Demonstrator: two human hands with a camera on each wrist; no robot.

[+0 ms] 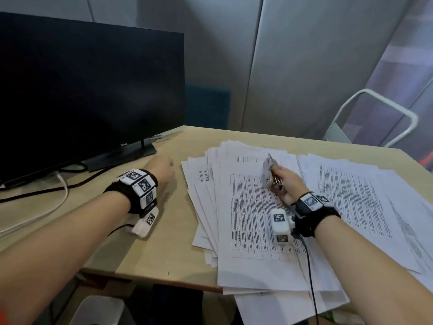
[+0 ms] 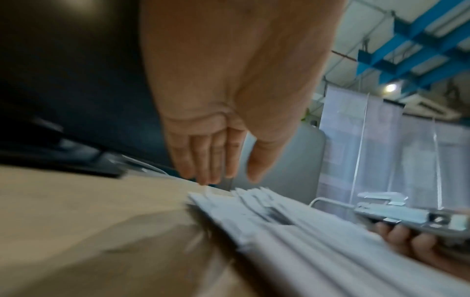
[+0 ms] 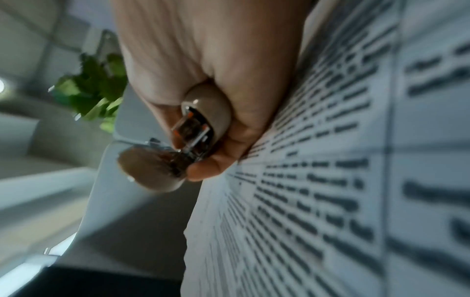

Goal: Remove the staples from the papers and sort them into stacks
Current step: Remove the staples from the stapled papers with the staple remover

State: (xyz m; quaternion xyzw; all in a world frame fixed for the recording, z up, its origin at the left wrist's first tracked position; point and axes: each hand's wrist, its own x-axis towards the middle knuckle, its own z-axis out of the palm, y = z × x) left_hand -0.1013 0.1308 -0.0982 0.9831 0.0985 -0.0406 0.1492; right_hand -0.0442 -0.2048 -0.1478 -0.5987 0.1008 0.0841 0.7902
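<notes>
**Right hand grasped the staple remover over the papers**

Right hand [image 1: 284, 184] curled round a staple remover [image 1: 270, 173], its fingers wrapped about the tool's tan grips, and hung over the middle of the spread papers [image 1: 253, 221]. In the right wrist view the metal jaws of the remover stood apart between two rounded handles. Left hand [image 1: 161, 167] lay to the left of the papers, above the bare wooden surface [image 1: 145, 249], with its fingers [image 2: 203, 160] straight and together, holding nothing; the fingertips pointed down near the far left corner of the paper pile, though blur made it hard to tell whether they touched it.

Printed sheets with tables of text lay fanned in overlapping layers across the right half of the surface, some hanging over the near edge. A second loose spread [image 1: 356, 191] sat further right. A dark monitor [image 1: 89, 90] stood at the far left, with cables [image 1: 46, 191] trailing beneath it. A white metal frame [image 1: 398, 113] rose beyond the far right corner.
</notes>
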